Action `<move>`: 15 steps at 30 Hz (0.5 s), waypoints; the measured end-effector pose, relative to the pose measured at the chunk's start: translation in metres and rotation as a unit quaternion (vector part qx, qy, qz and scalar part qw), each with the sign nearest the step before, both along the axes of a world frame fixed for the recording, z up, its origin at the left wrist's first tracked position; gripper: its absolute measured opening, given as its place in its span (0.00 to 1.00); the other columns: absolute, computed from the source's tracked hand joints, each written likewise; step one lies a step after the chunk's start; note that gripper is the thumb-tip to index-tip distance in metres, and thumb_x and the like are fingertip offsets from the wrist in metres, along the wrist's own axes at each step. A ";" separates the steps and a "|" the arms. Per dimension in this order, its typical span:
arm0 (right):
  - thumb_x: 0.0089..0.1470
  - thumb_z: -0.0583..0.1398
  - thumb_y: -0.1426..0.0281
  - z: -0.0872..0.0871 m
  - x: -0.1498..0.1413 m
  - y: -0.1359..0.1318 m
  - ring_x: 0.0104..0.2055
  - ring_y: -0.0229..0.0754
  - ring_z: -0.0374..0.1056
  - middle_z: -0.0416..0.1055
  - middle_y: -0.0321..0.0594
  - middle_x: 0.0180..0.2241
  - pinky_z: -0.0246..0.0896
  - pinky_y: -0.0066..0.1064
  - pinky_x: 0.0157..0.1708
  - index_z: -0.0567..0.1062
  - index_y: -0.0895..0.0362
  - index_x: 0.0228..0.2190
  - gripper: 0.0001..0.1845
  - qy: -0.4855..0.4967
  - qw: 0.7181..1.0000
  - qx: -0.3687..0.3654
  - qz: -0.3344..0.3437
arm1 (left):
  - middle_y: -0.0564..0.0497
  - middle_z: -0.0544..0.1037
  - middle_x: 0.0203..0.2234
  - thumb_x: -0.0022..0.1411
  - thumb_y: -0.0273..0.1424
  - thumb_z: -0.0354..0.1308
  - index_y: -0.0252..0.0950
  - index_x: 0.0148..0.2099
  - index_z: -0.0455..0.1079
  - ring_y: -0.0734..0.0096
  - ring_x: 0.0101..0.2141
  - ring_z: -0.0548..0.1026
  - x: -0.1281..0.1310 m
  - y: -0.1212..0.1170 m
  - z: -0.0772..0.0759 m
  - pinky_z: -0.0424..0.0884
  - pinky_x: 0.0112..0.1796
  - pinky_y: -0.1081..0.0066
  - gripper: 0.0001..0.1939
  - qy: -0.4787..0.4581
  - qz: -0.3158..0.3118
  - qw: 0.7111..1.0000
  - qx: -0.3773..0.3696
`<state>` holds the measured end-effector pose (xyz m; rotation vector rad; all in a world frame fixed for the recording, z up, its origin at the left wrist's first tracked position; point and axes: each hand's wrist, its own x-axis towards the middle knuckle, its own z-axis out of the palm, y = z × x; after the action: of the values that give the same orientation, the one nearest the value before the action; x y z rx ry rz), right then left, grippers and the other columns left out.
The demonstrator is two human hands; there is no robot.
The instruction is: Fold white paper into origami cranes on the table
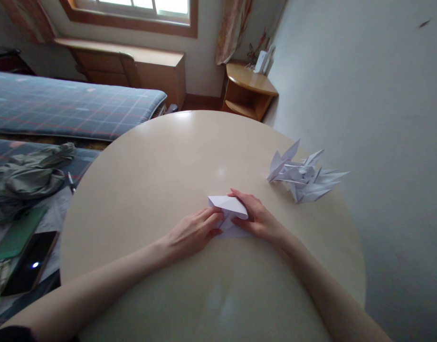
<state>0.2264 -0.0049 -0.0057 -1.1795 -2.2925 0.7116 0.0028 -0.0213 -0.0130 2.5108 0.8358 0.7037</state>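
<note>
A partly folded sheet of white paper (228, 205) lies on the round cream table (161, 166), with its upper flap raised and curling over. My left hand (197, 229) grips the paper's left side, the fingers bent under the flap and the thumb low near its bottom edge. On the other side my right hand (256, 216) holds the flap's right end, fingers behind it and thumb in front. A cluster of folded white paper cranes (306, 175) rests farther back at the table's right edge. The fingertips inside the fold are partly hidden.
A pale wall (389, 199) borders the table's right side. Left of it are a plaid mattress (72, 107), a bundled grey-green cloth (29, 175), a green notebook (19, 232) and a black phone (30, 263). Behind stand a wooden desk (161, 57) and a corner shelf (250, 78).
</note>
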 end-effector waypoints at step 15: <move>0.56 0.54 0.68 -0.011 -0.010 -0.007 0.54 0.53 0.58 0.62 0.48 0.55 0.53 0.48 0.52 0.49 0.54 0.61 0.33 -0.049 0.996 0.057 -0.047 | 0.45 0.68 0.54 0.67 0.29 0.45 0.36 0.49 0.71 0.61 0.51 0.69 -0.005 -0.001 -0.002 0.67 0.52 0.63 0.15 0.035 -0.032 0.999 -0.023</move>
<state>0.2163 -0.0121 -0.0170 -1.2848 -2.3066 0.4911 -0.0017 -0.0223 -0.0146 2.5218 0.7828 0.5717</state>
